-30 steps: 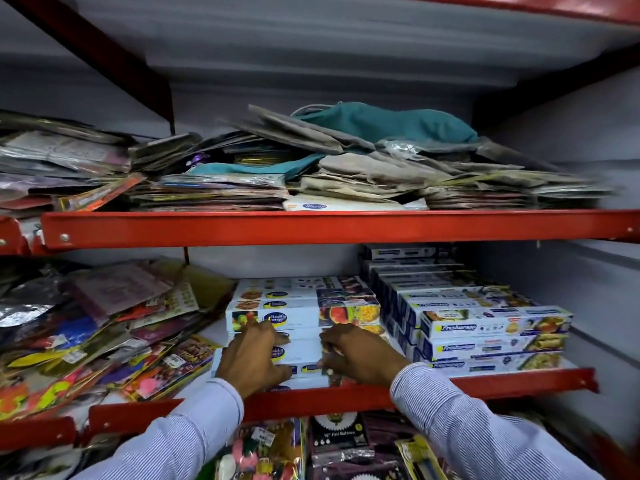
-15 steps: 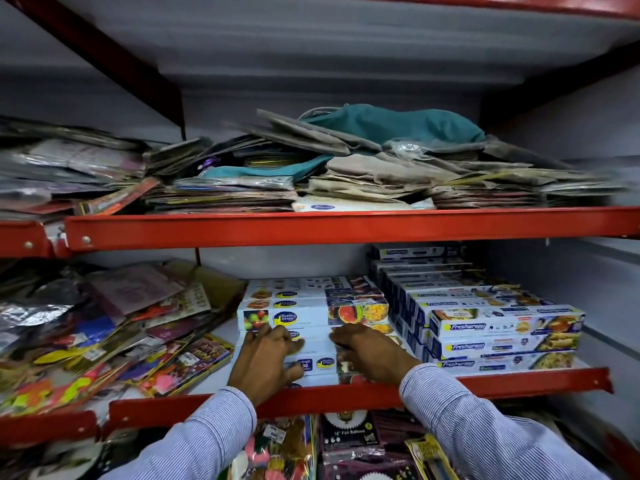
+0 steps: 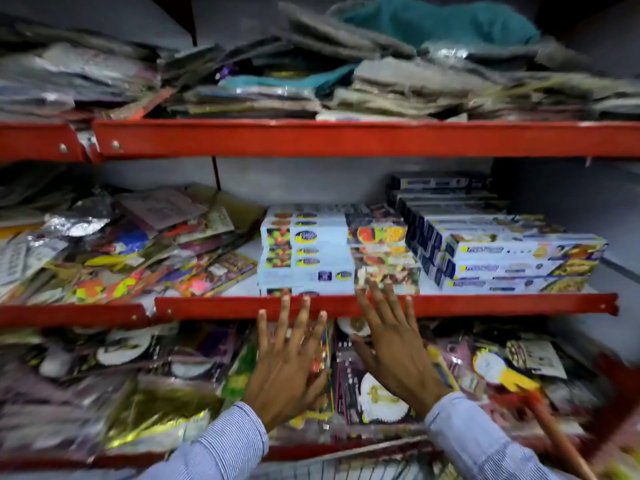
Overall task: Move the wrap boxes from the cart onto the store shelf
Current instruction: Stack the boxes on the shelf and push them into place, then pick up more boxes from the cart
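**Both hands spread empty before the stocked middle shelf**

While the view is smeared with motion blur, the main layout reads clearly enough. On the middle shelf [image 3: 485,304], a red-edged metal board, the stack of wrap boxes [image 3: 332,258] lies flat near the front lip, pale blue with fruit pictures on the ends. Just to its right sits a second, taller stack of wrap boxes [image 3: 512,258] with dark blue ends, stepped back toward the rear wall. The two stacks are close together; whether they touch cannot be told.

The left hand [image 3: 287,368] hangs in front of the shelf lip, fingers fanned wide and pointing up, holding nothing. The right hand [image 3: 394,348] is likewise splayed and empty, its fingertips [image 3: 375,292] reaching over the lower edge of the fruit-printed stack; actual contact is not certain. Both wrists come out of striped sleeves [image 3: 221,448].

Left of the boxes, colourful party packets [image 3: 114,251] lie in a loose heap. The upper shelf [image 3: 311,136] carries flat folded packs, one teal. Below, more packets [image 3: 149,403] fill the lowest level.
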`<state>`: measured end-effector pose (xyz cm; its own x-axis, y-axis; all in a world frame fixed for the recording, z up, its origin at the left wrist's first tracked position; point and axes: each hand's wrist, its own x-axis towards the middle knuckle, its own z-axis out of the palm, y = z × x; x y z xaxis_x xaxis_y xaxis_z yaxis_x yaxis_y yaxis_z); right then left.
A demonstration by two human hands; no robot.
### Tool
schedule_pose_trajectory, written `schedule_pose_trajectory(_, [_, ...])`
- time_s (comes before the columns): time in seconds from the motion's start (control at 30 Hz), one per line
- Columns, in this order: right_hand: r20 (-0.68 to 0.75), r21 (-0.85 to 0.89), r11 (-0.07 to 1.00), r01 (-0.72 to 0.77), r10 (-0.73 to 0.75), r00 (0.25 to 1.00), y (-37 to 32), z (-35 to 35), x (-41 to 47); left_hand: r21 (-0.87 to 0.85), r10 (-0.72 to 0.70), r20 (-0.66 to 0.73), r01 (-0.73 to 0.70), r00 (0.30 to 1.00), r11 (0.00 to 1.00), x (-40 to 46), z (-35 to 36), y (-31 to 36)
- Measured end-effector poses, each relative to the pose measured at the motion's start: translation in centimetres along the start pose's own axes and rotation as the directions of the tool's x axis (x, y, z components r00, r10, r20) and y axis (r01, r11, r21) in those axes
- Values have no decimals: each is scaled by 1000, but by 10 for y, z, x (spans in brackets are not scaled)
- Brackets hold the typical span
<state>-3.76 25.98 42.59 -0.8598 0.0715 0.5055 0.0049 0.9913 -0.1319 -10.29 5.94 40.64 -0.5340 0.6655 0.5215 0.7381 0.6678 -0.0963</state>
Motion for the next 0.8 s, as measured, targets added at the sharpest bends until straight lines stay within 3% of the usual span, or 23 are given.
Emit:
schedule_pose_trajectory(0.13, [55, 65, 995, -76, 72, 996, -13, 42, -78, -66, -60, 180, 73, 982, 995, -70, 36, 15])
schedule_pose_trajectory(0.23, [196, 109, 987, -119, 96, 976, -14, 80, -132, -49, -95, 343, 119, 934, 992, -118, 64, 18])
schedule_pose_trajectory(0.43, [523, 115, 952, -285, 186, 832, -19, 160, -223, -66, -107, 655, 198, 748, 978, -211, 121, 30])
schedule_pose_trajectory(0.57, [722, 123, 928, -351, 159, 673, -19, 224, -285, -125, -69, 753, 246, 655, 961, -274, 164, 46])
schedule_pose_trajectory(0.7, [912, 140, 924, -356, 19, 409, -22, 292, -345, -143, -48, 819, 284, 572, 948, -331, 213, 59])
schedule_pose_trajectory(0.8, [975, 85, 922, -378, 1, 222, -25, 331, -381, -154, -14, 853, 277, 521, 948, -355, 237, 61])
